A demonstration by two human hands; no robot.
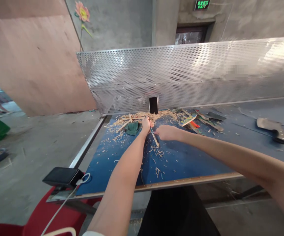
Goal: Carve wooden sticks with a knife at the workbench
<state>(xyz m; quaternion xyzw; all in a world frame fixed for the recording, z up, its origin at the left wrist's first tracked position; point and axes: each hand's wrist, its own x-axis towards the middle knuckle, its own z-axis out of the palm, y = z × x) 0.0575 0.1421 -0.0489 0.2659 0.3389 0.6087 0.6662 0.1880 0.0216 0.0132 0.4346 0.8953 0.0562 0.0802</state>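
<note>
My left hand [146, 125] is closed around the upper end of a narrow pale wooden strip [155, 140], which slants down toward the blue tabletop [181, 160]. Just to its right, my right hand [167, 132] is a fist around what looks like a knife; its handle is hidden, and only a thin sliver shows against the strip. Curled wood shavings [159, 151] lie under the strip's lower end. Left of my left hand is a dark green cloth piece [132, 128].
A phone [153, 105] leans on the perforated metal screen [142, 72] behind a band of shavings. Wood scraps and coloured pieces [193, 122] lie to the right, with a curved brown piece [271, 127] farther over. A black device [62, 177] with a white cable sits at the left corner.
</note>
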